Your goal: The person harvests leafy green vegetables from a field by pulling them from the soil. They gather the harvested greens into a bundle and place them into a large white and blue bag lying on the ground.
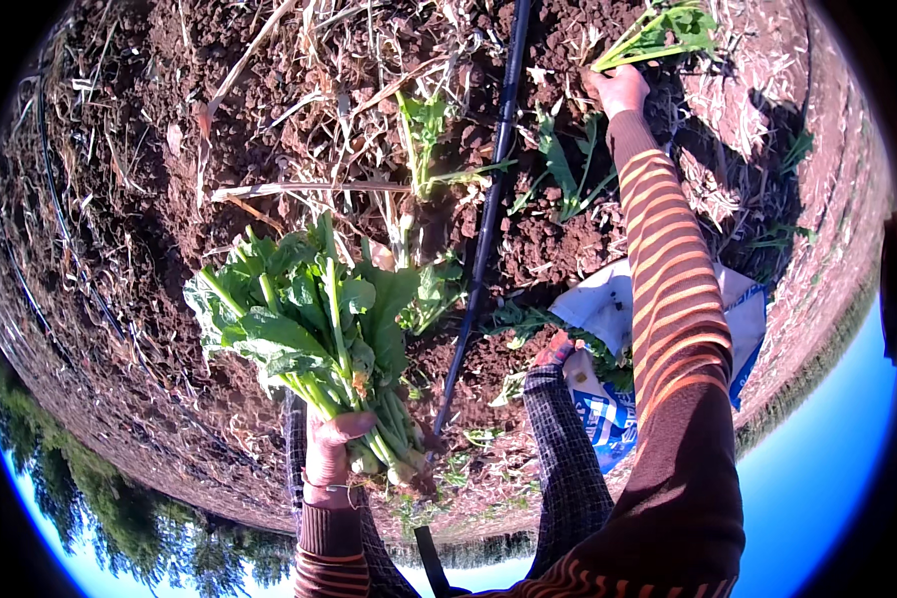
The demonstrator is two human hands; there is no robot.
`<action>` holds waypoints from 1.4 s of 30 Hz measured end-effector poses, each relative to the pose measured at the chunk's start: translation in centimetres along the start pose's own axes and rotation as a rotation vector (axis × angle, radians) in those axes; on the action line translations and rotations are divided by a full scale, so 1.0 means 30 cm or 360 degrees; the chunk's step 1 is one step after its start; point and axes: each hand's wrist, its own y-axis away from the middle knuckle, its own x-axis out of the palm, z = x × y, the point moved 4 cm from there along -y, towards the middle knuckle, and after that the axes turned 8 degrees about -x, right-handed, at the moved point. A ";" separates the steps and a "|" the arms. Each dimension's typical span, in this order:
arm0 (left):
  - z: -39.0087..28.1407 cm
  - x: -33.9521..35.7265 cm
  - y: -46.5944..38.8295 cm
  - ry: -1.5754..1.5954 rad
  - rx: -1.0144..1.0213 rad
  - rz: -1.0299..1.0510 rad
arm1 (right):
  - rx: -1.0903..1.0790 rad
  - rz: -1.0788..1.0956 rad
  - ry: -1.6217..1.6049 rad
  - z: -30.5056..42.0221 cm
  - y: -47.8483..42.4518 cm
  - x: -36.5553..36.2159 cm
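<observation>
A thick bunch of leafy greens (306,321) is gripped by the stems in my left hand (333,445). Pale, soil-flecked root ends (400,471) stick out below that grip, and the leaves fan out up and to the left. Stretched far forward, my right hand (622,91) has its fingers around the stem base of a green leafy plant (661,34) at the soil. Whether that plant's root is still in the ground is hidden by the fingers. Closer to me, another leafy plant (564,168) grows just below my right hand.
A black drip-irrigation pipe (486,247) runs lengthwise across the clodded soil. More green plants (422,142) stand left of it among dry stalks (306,188). A white and blue woven sack (594,299) with greens lies under my right forearm, near my foot (555,350).
</observation>
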 end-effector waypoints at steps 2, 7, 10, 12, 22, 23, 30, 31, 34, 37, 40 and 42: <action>-0.013 0.034 0.002 0.0037 -0.0026 0.0006 | -0.0024 -0.0050 0.0074 -0.004 -0.008 0.007; 0.042 0.004 -0.009 0.0022 -0.0166 0.0005 | -0.0012 -0.0105 0.0398 -0.144 -0.093 0.025; 0.063 -0.017 0.000 0.0011 -0.0201 -0.0009 | -0.0281 -0.0301 0.0681 -0.053 -0.049 0.062; 0.073 -0.021 -0.001 -0.0049 -0.0159 0.0009 | -0.0219 -0.0301 0.0729 -0.056 -0.058 0.055; 0.054 -0.006 0.002 0.0037 -0.0201 -0.0004 | -0.0037 -0.0124 0.0928 -0.018 -0.036 0.032; 0.066 -0.016 0.002 0.0026 -0.0185 -0.0026 | -0.0075 -0.0077 0.1060 0.002 -0.043 0.024; 0.068 -0.019 -0.004 0.0030 -0.0210 0.0014 | -0.0067 -0.0166 -0.0253 -0.177 -0.014 -0.107; 0.066 -0.024 -0.003 -0.0003 -0.0202 0.0007 | -0.0167 -0.0248 0.0098 -0.207 -0.001 -0.150; 0.071 -0.027 -0.005 0.0025 -0.0134 -0.0028 | -0.0069 0.0113 0.0970 -0.123 0.073 -0.126; 0.079 -0.011 -0.004 0.0028 -0.0193 -0.0004 | 0.0014 0.0022 0.1284 -0.117 0.066 -0.092; 0.081 -0.020 -0.003 -0.0037 -0.0178 0.0005 | 0.0081 -0.0054 0.1058 -0.118 0.049 -0.076; 0.086 -0.012 -0.005 -0.0036 -0.0180 0.0036 | -0.0247 0.0004 0.1073 -0.095 0.055 -0.035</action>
